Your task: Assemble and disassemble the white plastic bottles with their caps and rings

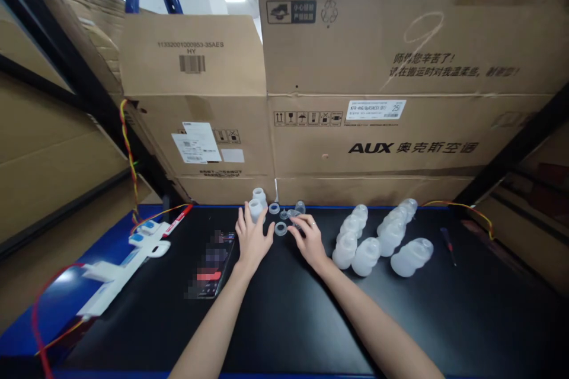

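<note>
My left hand [253, 240] has its fingers spread at the front white plastic bottle [255, 208]; whether they touch it I cannot tell. Another open-necked bottle [258, 193] stands right behind. My right hand [309, 240], a ring on one finger, has its fingertips closed on a clear plastic cap [293, 213], partly hidden by the fingers. Between the hands lies a translucent collar ring [280, 228]. A second ring [274, 208], a small clear nipple-like piece [284, 214] and another clear cap [300, 207] are close behind it.
Several capped white bottles [367, 256] stand at right, with one bottle [411, 257] lying tilted. A screwdriver [448, 246] lies beyond them. Left are a phone [216, 266], a power strip [127, 269] and a red marker [178, 220]. Cardboard [373, 130] walls the back of the black table [284, 320].
</note>
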Motion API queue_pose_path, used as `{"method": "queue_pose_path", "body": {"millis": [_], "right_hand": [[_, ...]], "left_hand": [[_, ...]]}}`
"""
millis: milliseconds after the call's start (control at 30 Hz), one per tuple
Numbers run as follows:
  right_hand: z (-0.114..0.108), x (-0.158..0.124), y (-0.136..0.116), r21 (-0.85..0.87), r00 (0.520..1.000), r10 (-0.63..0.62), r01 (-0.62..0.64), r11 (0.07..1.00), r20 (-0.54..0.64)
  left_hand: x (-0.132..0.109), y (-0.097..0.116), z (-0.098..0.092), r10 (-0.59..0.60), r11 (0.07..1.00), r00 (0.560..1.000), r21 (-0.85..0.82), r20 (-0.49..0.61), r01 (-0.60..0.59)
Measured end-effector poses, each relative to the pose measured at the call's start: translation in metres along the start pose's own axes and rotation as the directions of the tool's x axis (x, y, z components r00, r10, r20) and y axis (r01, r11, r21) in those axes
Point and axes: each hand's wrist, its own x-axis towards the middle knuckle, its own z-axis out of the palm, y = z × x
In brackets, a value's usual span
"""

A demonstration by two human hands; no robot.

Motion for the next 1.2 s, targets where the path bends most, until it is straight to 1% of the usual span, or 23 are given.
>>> {"method": "queue_pose_path", "body": {"millis": [100, 167, 200, 267, 300, 367, 433, 467, 533, 600, 667, 700, 733, 767, 800, 833, 867, 933, 1033, 1100, 1200], "right_hand": [[0.0, 0.002, 0.001, 0.02, 0.99, 0.098, -0.096, 0.995, -0.105], [-0.002, 0.003, 0.001, 0.04, 0.982, 0.132, -0.128, 0.991, -0.138], [-0.002, 0.004, 0.002, 0.052, 0.979, 0.148, -0.142, 0.989, -0.142], [-0.004, 0.005, 0.002, 0.079, 0.973, 0.188, -0.179, 0.981, -0.136], [-0.004, 0.006, 0.002, 0.095, 0.967, 0.214, -0.202, 0.975, -0.136], [-0.004, 0.005, 0.002, 0.143, 0.949, 0.278, -0.258, 0.956, -0.147], [-0.004, 0.004, 0.002, 0.196, 0.925, 0.345, -0.313, 0.929, -0.158], [-0.003, 0.004, 0.002, 0.213, 0.918, 0.368, -0.334, 0.918, -0.15], [-0.003, 0.005, 0.0, 0.216, 0.917, 0.381, -0.35, 0.912, -0.121], [-0.005, 0.006, -0.003, 0.197, 0.929, 0.355, -0.33, 0.923, -0.104], [-0.006, 0.007, -0.006, 0.195, 0.939, 0.327, -0.304, 0.933, -0.102], [-0.007, 0.008, -0.007, 0.204, 0.943, 0.319, -0.295, 0.934, -0.095], [-0.007, 0.007, -0.008, 0.219, 0.946, 0.316, -0.294, 0.931, -0.076], [-0.007, 0.007, -0.009, 0.24, 0.946, 0.32, -0.301, 0.923, -0.046], [-0.006, 0.005, -0.01, 0.265, 0.945, 0.327, -0.314, 0.912, -0.007], [-0.005, 0.004, -0.011, 0.294, 0.94, 0.339, -0.333, 0.896, 0.033], [-0.004, 0.002, -0.011, 0.328, 0.933, 0.353, -0.354, 0.876, 0.067], [-0.001, -0.001, -0.012, 0.394, 0.919, 0.38, -0.389, 0.833, 0.104], [0.001, -0.002, -0.012, 0.436, 0.908, 0.402, -0.412, 0.8, 0.12], [0.001, -0.002, -0.012, 0.441, 0.897, 0.411, -0.438, 0.784, 0.161], [-0.001, 0.0, -0.01, 0.475, 0.876, 0.421, -0.482, 0.737, 0.235]], "left_hand": [[0.0, 0.001, -0.003, -0.044, 0.999, 0.998, 0.019, -0.034, 0.045], [0.001, 0.005, -0.009, -0.031, 0.999, 0.998, 0.034, -0.054, 0.033], [0.001, 0.007, -0.012, 0.008, 0.999, 0.999, 0.031, -0.046, -0.007], [0.002, 0.012, -0.016, 0.138, 0.99, 0.99, -0.009, 0.008, -0.138], [0.002, 0.014, -0.017, 0.214, 0.976, 0.976, -0.045, 0.045, -0.212], [0.003, 0.018, -0.015, 0.35, 0.933, 0.93, -0.127, 0.113, -0.336], [0.003, 0.02, -0.011, 0.428, 0.896, 0.89, -0.198, 0.158, -0.396], [0.002, 0.021, -0.008, 0.442, 0.887, 0.88, -0.231, 0.173, -0.4], [0.001, 0.019, -0.003, 0.423, 0.885, 0.884, -0.303, 0.202, -0.354], [-0.002, 0.017, 0.002, 0.373, 0.875, 0.9, -0.407, 0.224, -0.262], [-0.005, 0.015, 0.007, 0.269, 0.829, 0.942, -0.546, 0.2, -0.12], [-0.006, 0.014, 0.01, 0.181, 0.778, 0.967, -0.627, 0.18, -0.029], [-0.006, 0.014, 0.012, 0.082, 0.702, 0.982, -0.709, 0.17, 0.064], [-0.006, 0.014, 0.013, -0.011, 0.604, 0.984, -0.783, 0.179, 0.15], [-0.006, 0.015, 0.014, -0.078, 0.496, 0.975, -0.841, 0.207, 0.218], [-0.006, 0.015, 0.014, -0.105, 0.397, 0.964, -0.878, 0.245, 0.266], [-0.005, 0.015, 0.014, -0.098, 0.321, 0.955, -0.899, 0.28, 0.297], [-0.003, 0.016, 0.011, -0.044, 0.237, 0.946, -0.917, 0.321, 0.322], [-0.003, 0.017, 0.007, 0.018, 0.166, 0.936, -0.924, 0.352, 0.344], [-0.003, 0.017, 0.005, 0.044, 0.114, 0.924, -0.921, 0.379, 0.373], [-0.003, 0.017, 0.001, 0.085, 0.092, 0.909, -0.911, 0.409, 0.402]]}}
